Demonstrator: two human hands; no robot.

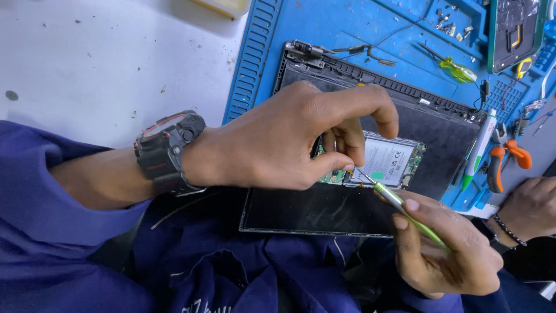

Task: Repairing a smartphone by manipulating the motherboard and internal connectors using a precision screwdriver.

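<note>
The right hand (446,249) grips a green screwdriver (405,210), its tip at a small circuit board (382,162) with a white label and a green dot. The left hand (289,136) pinches that board's edge. The board lies on an opened black tablet (428,133), on a blue mat (347,29) on the surface. Orange pliers (504,159) lie beside.

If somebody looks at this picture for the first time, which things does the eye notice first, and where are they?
In the middle, the left hand, with a black wristwatch, pinches a small circuit board lying on a dark opened laptop panel. From the lower right, the right hand points a green screwdriver at the board's edge. Behind lies a bright blue work mat, with orange-handled pliers at the right.
</note>
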